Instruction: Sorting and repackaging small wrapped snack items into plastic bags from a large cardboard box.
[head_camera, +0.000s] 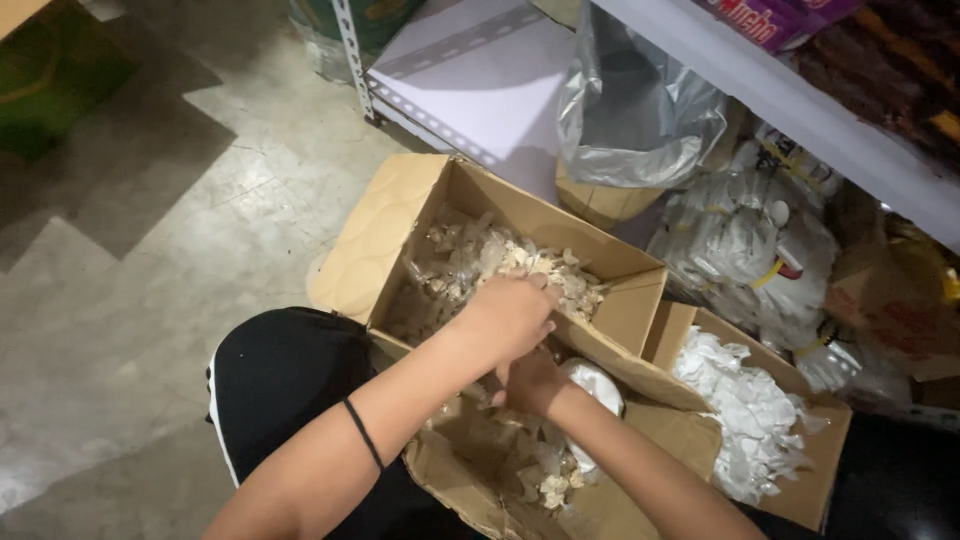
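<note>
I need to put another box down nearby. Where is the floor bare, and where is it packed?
Bare: the grey floor left of the open cardboard box, up to the shelf leg. Crowded: right of that box, where the silver bag, plastic bags and the box of white pieces crowd together.

Dim, soft focus, shadowed floor (120, 200)

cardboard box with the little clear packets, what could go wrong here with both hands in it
1. The cardboard box is heaped with small clear packets; as the left hand digs in, some may spill over the low front flap.
2. The right hand is tucked under the left, partly hidden, so its grip could slip unnoticed.
3. The second box of white pieces sits tight alongside; contents could mix.
</note>
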